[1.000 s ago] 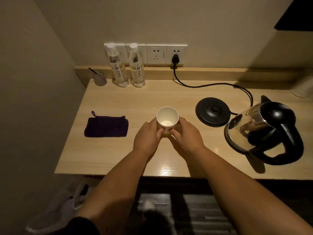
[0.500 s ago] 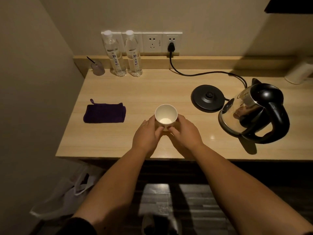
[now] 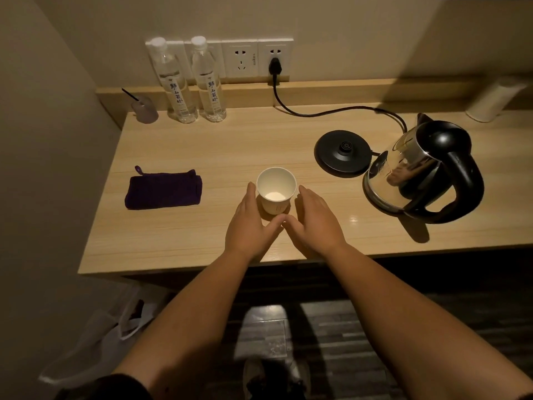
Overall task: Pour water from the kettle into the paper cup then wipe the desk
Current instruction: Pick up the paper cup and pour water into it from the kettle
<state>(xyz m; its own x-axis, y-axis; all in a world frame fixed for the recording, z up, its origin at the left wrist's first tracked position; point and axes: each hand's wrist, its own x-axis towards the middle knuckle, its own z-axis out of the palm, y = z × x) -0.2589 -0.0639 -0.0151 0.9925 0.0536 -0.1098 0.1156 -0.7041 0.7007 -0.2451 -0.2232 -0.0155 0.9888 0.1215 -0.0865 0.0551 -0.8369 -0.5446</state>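
A white paper cup (image 3: 276,189) stands upright on the wooden desk (image 3: 219,145), near its front middle. My left hand (image 3: 250,223) lies just left of the cup and my right hand (image 3: 313,222) just right of it, fingers spread and off the cup, thumbs nearly touching below it. The glass and black kettle (image 3: 424,171) sits on the desk at the right, off its round black base (image 3: 342,153). A folded dark purple cloth (image 3: 163,189) lies to the left of the cup.
Two water bottles (image 3: 191,82) stand at the back by the wall sockets, with a small capped cup (image 3: 144,109) to their left. The base's cord (image 3: 331,112) runs to the plug. A white roll (image 3: 493,101) is at the far right. A plastic bag (image 3: 95,336) lies on the floor.
Both hands have let go of the cup and opened beside it. The camera has pulled back and tilted, so the desk sits higher in view.
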